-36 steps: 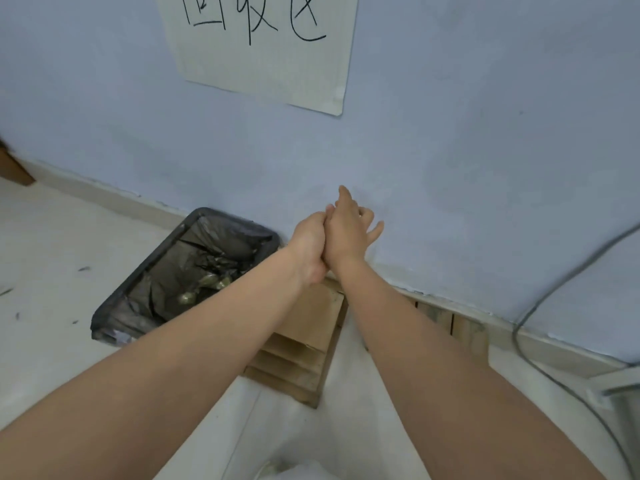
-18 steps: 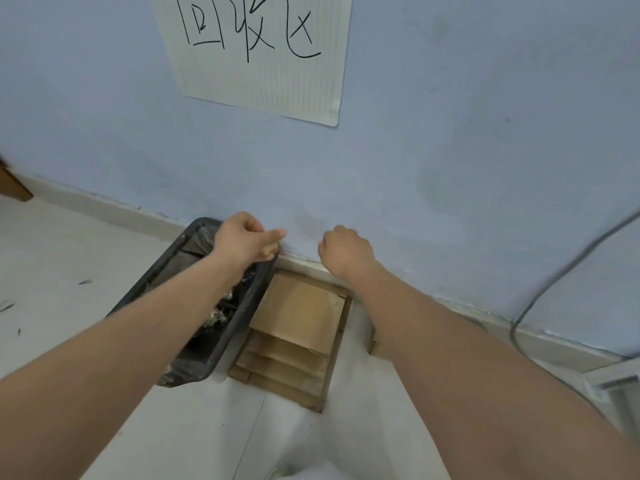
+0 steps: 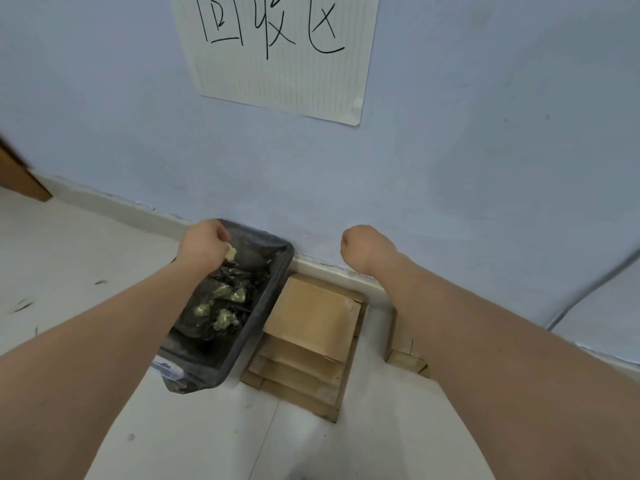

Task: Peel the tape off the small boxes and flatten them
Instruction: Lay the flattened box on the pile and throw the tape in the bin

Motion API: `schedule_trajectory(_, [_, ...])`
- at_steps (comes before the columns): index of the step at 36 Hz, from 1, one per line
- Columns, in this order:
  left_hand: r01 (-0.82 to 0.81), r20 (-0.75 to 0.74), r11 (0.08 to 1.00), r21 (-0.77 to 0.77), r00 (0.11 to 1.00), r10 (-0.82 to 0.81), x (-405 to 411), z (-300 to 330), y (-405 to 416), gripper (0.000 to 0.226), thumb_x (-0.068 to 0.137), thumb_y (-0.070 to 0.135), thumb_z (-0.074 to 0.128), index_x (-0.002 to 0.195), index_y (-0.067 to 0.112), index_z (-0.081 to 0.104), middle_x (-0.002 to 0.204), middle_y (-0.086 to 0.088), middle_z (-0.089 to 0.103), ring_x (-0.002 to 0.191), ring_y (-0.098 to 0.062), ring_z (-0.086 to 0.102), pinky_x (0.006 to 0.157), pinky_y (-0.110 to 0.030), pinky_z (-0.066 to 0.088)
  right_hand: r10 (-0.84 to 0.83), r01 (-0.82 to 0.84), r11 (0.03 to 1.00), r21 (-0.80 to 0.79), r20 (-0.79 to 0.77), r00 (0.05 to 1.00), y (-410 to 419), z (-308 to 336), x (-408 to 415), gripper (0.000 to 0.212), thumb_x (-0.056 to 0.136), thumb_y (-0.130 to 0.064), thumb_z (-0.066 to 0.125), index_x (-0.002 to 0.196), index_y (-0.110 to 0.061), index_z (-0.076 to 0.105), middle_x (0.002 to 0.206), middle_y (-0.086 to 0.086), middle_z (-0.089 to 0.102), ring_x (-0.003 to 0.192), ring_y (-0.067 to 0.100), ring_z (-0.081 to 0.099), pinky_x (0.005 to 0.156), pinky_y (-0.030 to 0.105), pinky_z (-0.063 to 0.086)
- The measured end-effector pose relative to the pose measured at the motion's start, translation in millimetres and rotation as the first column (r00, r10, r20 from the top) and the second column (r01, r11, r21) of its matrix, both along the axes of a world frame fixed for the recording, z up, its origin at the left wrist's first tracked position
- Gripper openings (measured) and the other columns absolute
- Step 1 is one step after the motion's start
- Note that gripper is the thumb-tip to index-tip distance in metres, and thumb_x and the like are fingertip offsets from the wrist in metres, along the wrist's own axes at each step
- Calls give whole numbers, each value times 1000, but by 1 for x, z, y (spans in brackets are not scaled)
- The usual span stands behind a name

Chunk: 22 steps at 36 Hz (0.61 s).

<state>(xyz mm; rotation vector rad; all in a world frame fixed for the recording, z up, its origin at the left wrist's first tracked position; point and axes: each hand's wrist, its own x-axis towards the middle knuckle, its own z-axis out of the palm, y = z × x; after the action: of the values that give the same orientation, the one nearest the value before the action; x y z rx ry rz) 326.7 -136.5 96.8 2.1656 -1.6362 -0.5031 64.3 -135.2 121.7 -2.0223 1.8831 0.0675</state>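
Observation:
A stack of flattened brown cardboard boxes (image 3: 311, 327) lies on the floor against the wall. Left of it stands a black-lined bin (image 3: 273, 292) holding several crumpled tape wads (image 3: 225, 306). My left hand (image 3: 202, 245) hovers over the bin's far end, fingers closed on a small pale tape wad (image 3: 231, 252). My right hand (image 3: 363, 249) is a closed fist above the skirting, right of the stack, with nothing visible in it. More flattened cardboard (image 3: 403, 344) lies partly under my right forearm.
A blue wall carries a paper sign (image 3: 280, 53) with handwritten characters. A grey cable (image 3: 588, 289) runs down the wall at right. A brown wooden piece (image 3: 17, 174) is at far left. White floor spreads left of the bin.
My hands, joined a second ago, have parted. The left hand has carried the tape wad leftward over the bin; the right hand has closed into a fist.

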Motion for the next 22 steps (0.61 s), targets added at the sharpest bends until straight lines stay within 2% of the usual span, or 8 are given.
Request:
schedule_trajectory(4, [29,64,999,40,997,-32,7,-10,1,15,82,-3,57,83,12,56,92,-13,62,80,-26,53,67,-32,40,6,-6,1000,8,18,1000,-2,-2,1,32,93,-6,36,116,-5,59,117,9,59,103,27,56,75,30,43])
schedule_trajectory(6, [38,68,998,48,997,-42,10,-14,1,14,78,2,66,83,9,55,92,-14,59,80,-28,52,67,-31,39,3,-4,1000,21,30,1000,-2,-2,2,33,93,-6,37,118,-5,58,119,10,58,105,27,56,78,31,45])
schedule_trajectory(10, [74,93,989,127,992,-86,16,-18,2,30,73,14,79,85,7,53,93,-12,54,81,-26,48,66,-33,37,11,-13,999,36,42,999,-1,-4,5,36,93,-6,36,123,-6,56,125,10,56,112,27,54,86,32,45])
schedule_trajectory(14, [72,283,972,223,949,-135,20,-20,5,27,78,39,74,86,19,58,96,-2,54,97,-24,51,81,-38,46,7,-9,999,47,52,999,-2,-6,5,35,93,-7,36,121,-6,57,123,10,57,110,27,55,86,33,45])
schedule_trajectory(19, [48,247,969,243,963,-110,23,-26,5,19,86,32,66,87,18,53,88,-3,56,86,-24,53,80,-39,47,-2,0,999,52,47,999,-3,-5,4,33,93,-7,36,118,-5,58,119,10,59,105,28,57,82,32,47])
schedule_trajectory(22, [31,287,966,259,952,-107,23,-29,3,11,90,25,60,97,18,55,101,-7,61,93,-27,55,83,-38,45,4,-7,998,58,50,999,-3,-5,4,30,93,-6,36,110,-3,60,107,10,60,91,27,57,71,30,45])
